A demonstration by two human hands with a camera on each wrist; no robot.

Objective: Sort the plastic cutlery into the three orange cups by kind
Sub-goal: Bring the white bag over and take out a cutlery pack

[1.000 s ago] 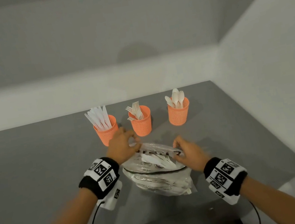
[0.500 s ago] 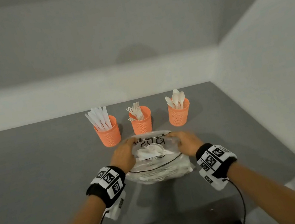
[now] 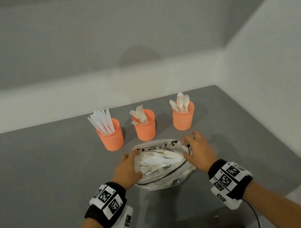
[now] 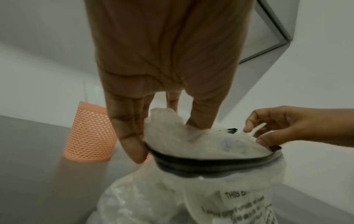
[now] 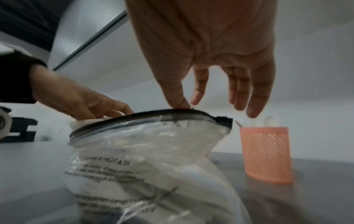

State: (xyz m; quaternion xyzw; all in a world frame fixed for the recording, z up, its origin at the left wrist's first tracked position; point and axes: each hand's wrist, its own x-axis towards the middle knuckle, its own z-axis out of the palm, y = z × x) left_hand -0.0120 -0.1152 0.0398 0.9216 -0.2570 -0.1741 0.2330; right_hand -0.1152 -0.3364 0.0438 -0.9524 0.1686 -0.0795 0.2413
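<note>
Three orange cups (image 3: 146, 128) are seen; the bag (image 3: 160, 164) is gripped by the left hand (image 3: 127, 170), merely touched by the spread right hand (image 3: 198, 150); its cutlery is uncountable.

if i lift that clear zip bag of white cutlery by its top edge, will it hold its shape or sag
The clear plastic zip bag would probably sag: its thin film is already crumpled and slumped on the grey table. The loose white cutlery inside would likely shift toward the bottom. With its black zip mouth open, tilting it risks spilling pieces.
</note>
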